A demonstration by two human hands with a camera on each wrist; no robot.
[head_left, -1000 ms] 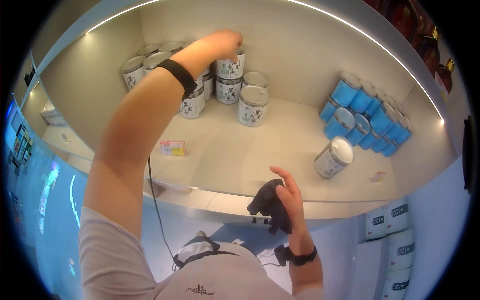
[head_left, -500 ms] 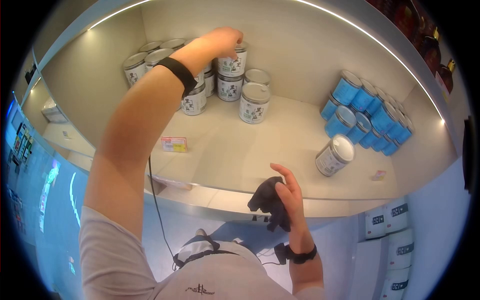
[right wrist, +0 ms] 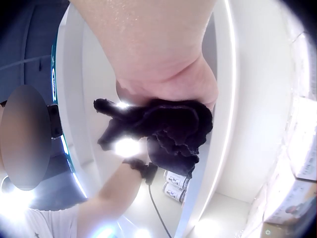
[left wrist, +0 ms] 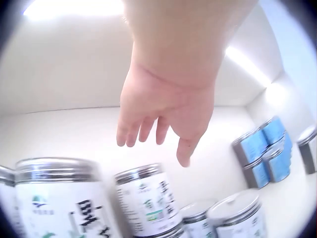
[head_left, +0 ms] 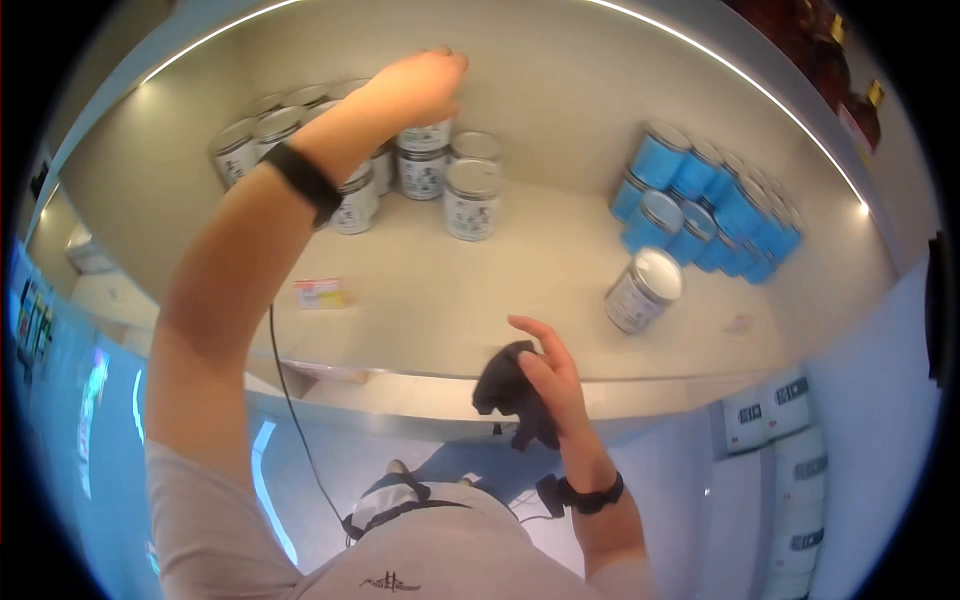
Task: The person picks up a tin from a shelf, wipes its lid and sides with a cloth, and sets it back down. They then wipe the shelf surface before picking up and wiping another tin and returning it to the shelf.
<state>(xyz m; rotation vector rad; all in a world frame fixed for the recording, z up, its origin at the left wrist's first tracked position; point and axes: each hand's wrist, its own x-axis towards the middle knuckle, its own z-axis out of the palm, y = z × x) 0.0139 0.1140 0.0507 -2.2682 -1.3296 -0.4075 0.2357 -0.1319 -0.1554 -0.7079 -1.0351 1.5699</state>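
My left hand [head_left: 415, 88] reaches to the back of the shelf, above a stacked white can [left wrist: 150, 203] with a silver lid and black and green print. In the left wrist view the fingers [left wrist: 132, 131] hang loosely over that can with a gap below them, holding nothing. Another can [head_left: 422, 172] stands beneath the stacked one. To the right of this stack is a single white can [head_left: 471, 205]. Near the shelf's front edge my right hand [head_left: 557, 385] grips a crumpled black cloth [right wrist: 163, 129] between thumb and palm.
More white cans [head_left: 236, 150] stand at the left. Stacked blue cans [head_left: 660, 155] fill the right side, with a lone white can [head_left: 640, 295] before them. A price card [head_left: 320, 293] sits at the front left. White boxes [head_left: 790, 410] are stacked below right.
The left hand has lifted off the stacked can's lid and now floats above it. The head view has shifted, so the shelf appears further left. The right hand keeps the cloth.
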